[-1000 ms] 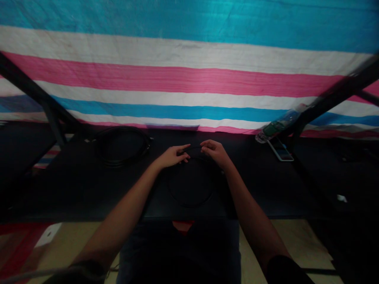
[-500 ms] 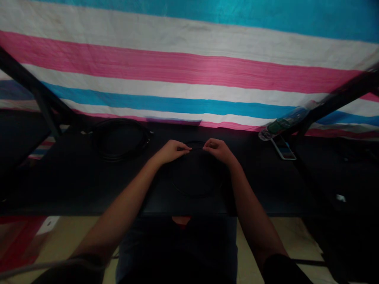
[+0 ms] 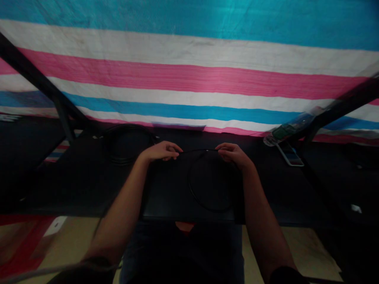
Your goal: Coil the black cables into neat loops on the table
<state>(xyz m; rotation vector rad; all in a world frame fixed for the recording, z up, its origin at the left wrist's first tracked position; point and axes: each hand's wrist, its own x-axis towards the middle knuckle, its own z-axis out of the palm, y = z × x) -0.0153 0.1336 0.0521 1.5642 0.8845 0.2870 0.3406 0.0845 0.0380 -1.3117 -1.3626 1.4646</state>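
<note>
A thin black cable (image 3: 197, 150) runs nearly straight between my two hands, and a loop of it hangs or lies below, over the black table (image 3: 171, 197). My left hand (image 3: 165, 151) pinches the cable at the left. At the right, my right hand (image 3: 230, 153) pinches it between thumb and fingers. A small pale spot shows on the cable near my right fingers. Left of my left hand lies a coil of black cable (image 3: 118, 161) with light-coloured ends.
A clear plastic bottle with a green label (image 3: 282, 132) leans at the right beside a phone (image 3: 290, 154). Dark metal bars (image 3: 63, 118) stand on both sides. A striped sheet (image 3: 189, 79) closes the back. A small white object (image 3: 356, 208) lies far right.
My hands have moved apart, stretching a longer piece of cable between them. The loop below has shifted right and toward me. The whole view has shifted slightly.
</note>
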